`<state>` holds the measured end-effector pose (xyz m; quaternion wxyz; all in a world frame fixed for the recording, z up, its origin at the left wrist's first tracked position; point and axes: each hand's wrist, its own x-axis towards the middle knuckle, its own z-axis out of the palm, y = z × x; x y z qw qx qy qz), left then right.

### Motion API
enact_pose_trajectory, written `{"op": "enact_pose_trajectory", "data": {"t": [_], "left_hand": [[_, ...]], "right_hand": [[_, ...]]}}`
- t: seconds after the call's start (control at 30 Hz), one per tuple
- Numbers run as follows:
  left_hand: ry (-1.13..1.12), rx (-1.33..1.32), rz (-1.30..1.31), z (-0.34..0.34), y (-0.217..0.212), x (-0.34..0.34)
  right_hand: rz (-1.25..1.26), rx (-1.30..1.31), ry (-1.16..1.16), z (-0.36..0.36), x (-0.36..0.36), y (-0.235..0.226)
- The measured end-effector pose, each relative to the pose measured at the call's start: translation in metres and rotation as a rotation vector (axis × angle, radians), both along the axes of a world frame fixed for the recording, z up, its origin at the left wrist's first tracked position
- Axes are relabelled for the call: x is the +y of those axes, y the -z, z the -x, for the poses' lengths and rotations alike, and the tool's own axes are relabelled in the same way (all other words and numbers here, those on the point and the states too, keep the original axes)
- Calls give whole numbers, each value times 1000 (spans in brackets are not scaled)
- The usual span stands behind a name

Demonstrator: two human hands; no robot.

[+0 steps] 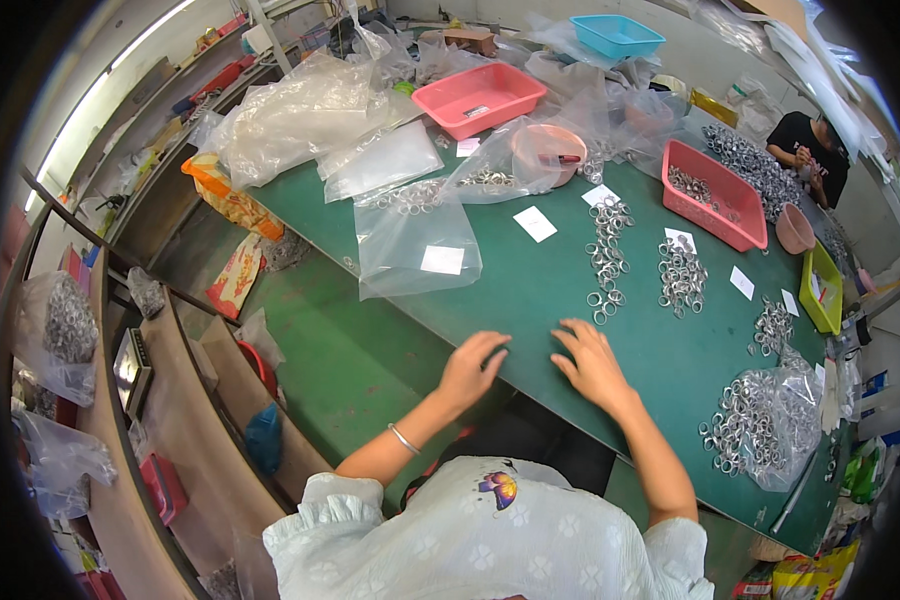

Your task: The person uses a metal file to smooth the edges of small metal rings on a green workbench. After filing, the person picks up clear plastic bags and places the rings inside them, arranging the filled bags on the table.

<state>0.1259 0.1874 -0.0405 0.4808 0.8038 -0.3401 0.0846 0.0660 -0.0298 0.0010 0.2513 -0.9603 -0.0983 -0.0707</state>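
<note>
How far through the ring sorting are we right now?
Done: two ring clusters and lie beside paper slips on the green table. In hand: nothing; the left hand and right hand rest empty. Left: rings in the open bag and red tray.

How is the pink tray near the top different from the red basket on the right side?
The pink tray looks almost empty, with only a small slip of paper inside; the red basket holds metal rings. The pink tray is paler, the red basket deeper in colour. The pink tray sits among clear plastic bags; the red basket stands on bare green table. Both are rectangular, open-topped plastic.
</note>
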Motion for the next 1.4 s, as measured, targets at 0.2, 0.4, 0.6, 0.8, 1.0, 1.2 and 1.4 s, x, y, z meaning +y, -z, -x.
{"op": "enact_pose_trajectory", "data": {"t": [0.2, 0.4, 0.6, 0.8, 1.0, 1.2, 1.4], "left_hand": [[351, 343, 229, 81, 13, -26], [-151, 818, 22, 85, 143, 55], [-322, 1570, -362, 101, 284, 140], [166, 1695, -339, 96, 282, 180], [-51, 1828, -234, 125, 284, 184], [-19, 1761, -241, 125, 279, 152], [22, 1795, -217, 129, 273, 160]], "right_hand": [[-679, 204, 11, 111, 8, -5], [-1253, 429, 574, 257, -23, 97], [-1120, 732, 1421, 405, -23, 339], [-1427, 924, 1450, 372, -11, 359], [-1473, 1007, 1435, 317, -67, 373], [-1458, 991, 1399, 294, -94, 365], [-1512, 907, 1285, 317, -43, 345]]}}
